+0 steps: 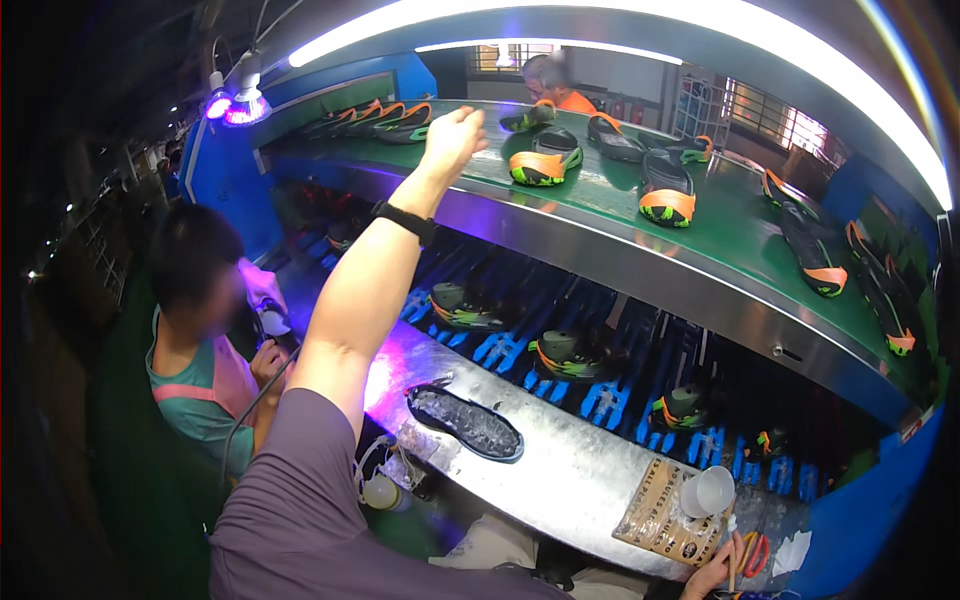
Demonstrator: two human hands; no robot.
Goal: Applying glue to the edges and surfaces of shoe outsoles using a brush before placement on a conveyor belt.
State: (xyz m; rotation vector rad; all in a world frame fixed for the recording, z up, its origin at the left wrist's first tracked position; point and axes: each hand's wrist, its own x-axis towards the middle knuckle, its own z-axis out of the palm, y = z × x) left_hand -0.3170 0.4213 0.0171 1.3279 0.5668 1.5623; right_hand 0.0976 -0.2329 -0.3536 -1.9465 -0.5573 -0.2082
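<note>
My left hand (455,145), a dark band on its wrist, is raised over the upper green belt (620,190). Its fingers are curled; whatever they may hold is hidden. Close to it on the belt lie black shoe soles with orange and green ends, such as one sole (545,160) to its right. My right hand (712,572) is low at the bench's right end, its fingers around a thin pale stick (733,550) with a white tip. Between my arms a dark shoe sole (465,422) lies hollow side up on the metal bench (540,450), whitish smears inside it.
A white cup (707,492) stands on brown printed cardboard (660,510), near red-handled scissors (757,555) and white paper (792,552). Dark shoes (575,355) sit on the lower blue rack (605,400). A co-worker (205,340) works at left; another person (555,85) is behind the belt.
</note>
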